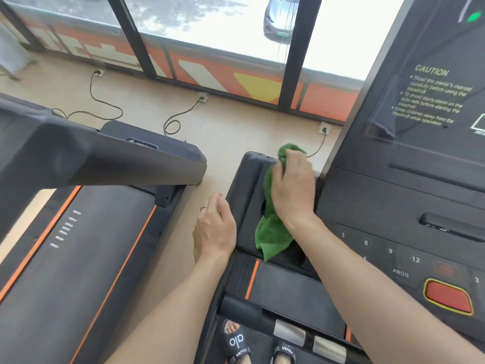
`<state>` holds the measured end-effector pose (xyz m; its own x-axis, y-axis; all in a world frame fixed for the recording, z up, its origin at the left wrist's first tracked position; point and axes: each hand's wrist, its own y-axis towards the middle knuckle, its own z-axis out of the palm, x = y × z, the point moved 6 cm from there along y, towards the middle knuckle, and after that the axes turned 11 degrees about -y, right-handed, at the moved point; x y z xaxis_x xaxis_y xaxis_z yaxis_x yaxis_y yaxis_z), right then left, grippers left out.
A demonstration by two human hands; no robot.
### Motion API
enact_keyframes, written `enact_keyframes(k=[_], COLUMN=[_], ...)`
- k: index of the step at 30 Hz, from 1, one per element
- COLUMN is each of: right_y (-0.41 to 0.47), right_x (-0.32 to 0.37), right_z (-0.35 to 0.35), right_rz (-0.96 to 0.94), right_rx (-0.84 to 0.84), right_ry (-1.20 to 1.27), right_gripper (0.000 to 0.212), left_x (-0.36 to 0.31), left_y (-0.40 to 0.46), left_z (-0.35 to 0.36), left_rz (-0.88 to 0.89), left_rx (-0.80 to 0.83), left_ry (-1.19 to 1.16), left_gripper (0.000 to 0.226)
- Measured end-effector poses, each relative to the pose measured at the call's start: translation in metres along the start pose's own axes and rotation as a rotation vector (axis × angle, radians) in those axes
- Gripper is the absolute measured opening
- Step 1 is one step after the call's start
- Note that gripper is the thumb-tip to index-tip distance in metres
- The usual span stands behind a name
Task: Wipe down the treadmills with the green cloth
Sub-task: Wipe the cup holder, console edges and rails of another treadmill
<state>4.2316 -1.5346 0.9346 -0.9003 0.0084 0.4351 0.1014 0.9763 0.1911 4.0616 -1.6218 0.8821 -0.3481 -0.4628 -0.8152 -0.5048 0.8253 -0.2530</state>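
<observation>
My right hand [292, 187] grips a bunched green cloth [271, 232] and presses it on the black front motor cover [246, 179] of the treadmill I stand on. Part of the cloth pokes out above my fingers and a loose end hangs down toward the belt [286, 287]. My left hand [215, 227] hovers just left of that cover, fingers loosely curled and holding nothing, with a ring on one finger. The console [409, 195] of this treadmill rises at the right, with number keys and a red stop button [448, 298].
A second treadmill [78, 232] stands to the left, its handlebar [105, 164] crossing over its belt. A strip of tan floor [168, 258] separates the two machines. Power cables [105, 103] run to floor sockets below the window wall. My sandalled feet [236, 342] stand on the belt.
</observation>
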Motion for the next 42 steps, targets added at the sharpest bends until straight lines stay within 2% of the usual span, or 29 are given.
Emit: enact_keyframes(k=[2, 3, 6, 9, 11, 13, 16, 19, 22, 27, 32, 38, 42], right_y=[-0.009, -0.010, 0.011, 0.045, 0.027, -0.024, -0.085, -0.062, -0.029, -0.020, -0.010, 0.001, -0.033], right_x=[0.008, 0.005, -0.002, 0.001, 0.008, 0.014, 0.021, 0.006, -0.004, 0.002, -0.002, -0.017, -0.023], right_z=[0.037, 0.046, 0.049, 0.048, 0.041, 0.029, 0.016, 0.023, 0.029, 0.020, -0.002, -0.012, -0.016], right_rz=[-0.241, -0.308, -0.414, -0.264, -0.251, -0.360, -0.695, -0.797, -0.884, -0.815, -0.638, -0.527, -0.475], right_rx=[0.149, 0.168, 0.149, 0.158, 0.105, 0.076, 0.054, 0.089, 0.049, 0.040, -0.002, 0.060, 0.066], right_ry=[-0.282, -0.339, -0.317, -0.259, -0.227, -0.207, -0.385, -0.453, -0.584, -0.725, -0.754, -0.963, -0.884], right_gripper=[0.052, 0.055, 0.053, 0.040, 0.035, 0.036, 0.039, 0.041, 0.031, 0.009, 0.024, 0.014, 0.009], left_x=[0.001, 0.001, 0.002, 0.005, 0.007, 0.007, 0.004, 0.006, 0.008, 0.007, 0.010, 0.008, 0.008], left_y=[0.001, 0.001, 0.004, 0.006, 0.006, 0.006, 0.008, 0.007, 0.009, 0.008, 0.008, 0.007, 0.007], left_z=[0.001, 0.002, 0.002, 0.003, 0.003, 0.004, 0.004, 0.003, 0.004, 0.003, 0.002, 0.000, 0.000], left_rz=[0.004, 0.009, 0.012, 0.009, 0.006, 0.015, 0.043, 0.035, 0.007, -0.012, -0.017, -0.005, -0.003], left_rx=[-0.001, -0.003, -0.012, -0.008, -0.007, -0.002, -0.006, -0.009, 0.000, 0.001, 0.003, 0.002, 0.018], left_ry=[-0.001, 0.002, 0.006, -0.003, -0.004, -0.013, -0.008, 0.006, 0.008, -0.002, -0.032, -0.036, -0.047], left_gripper=[0.043, 0.044, 0.045, 0.045, 0.045, 0.048, 0.060, 0.055, 0.047, 0.047, 0.046, 0.045, 0.043])
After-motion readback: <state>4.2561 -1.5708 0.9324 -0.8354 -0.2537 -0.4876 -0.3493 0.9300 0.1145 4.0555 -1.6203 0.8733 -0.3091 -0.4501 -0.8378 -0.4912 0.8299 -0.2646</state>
